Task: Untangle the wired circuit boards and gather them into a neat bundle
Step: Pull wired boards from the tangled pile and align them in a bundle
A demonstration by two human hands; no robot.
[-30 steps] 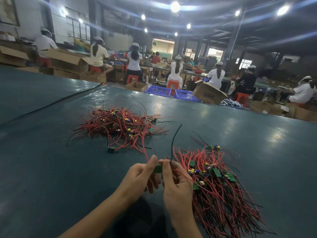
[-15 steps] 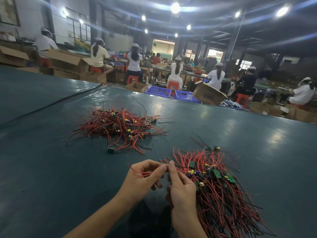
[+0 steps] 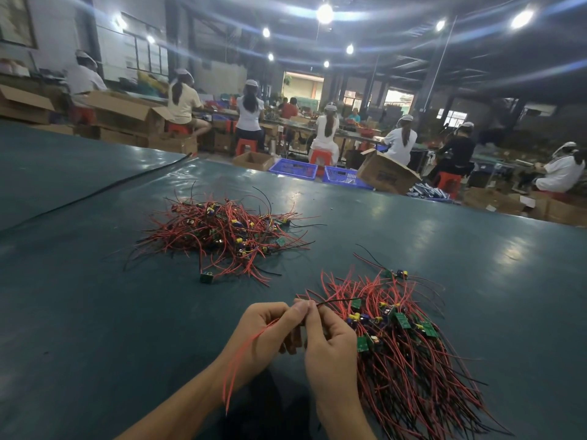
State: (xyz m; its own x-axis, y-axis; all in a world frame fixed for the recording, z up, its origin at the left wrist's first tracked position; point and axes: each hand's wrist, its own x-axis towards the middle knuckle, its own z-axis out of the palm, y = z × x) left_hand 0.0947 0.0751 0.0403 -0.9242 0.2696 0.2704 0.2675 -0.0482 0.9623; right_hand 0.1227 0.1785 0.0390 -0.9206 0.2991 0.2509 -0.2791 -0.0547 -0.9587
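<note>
Head view: left hand (image 3: 263,335) grips a red wire (image 3: 240,360), right hand (image 3: 330,344) pinches a black wire (image 3: 333,301), bundle (image 3: 413,363) just beside it.

Two heaps of wired boards on the counter (image 3: 95,328): one tangled heap (image 3: 222,236) far left, one combed bundle (image 3: 413,354) near right, with boards in each too many to count. One stray board (image 3: 205,277) just beside the tangled heap. Two hands near the middle, left hand (image 3: 263,331) and right hand (image 3: 330,341), pinching one red wire (image 3: 226,395) and one black wire (image 3: 333,302). Two blue crates, one (image 3: 293,169) beside the other (image 3: 341,177), past the far edge. Seven capped workers (image 3: 251,106) in a far row.
</note>
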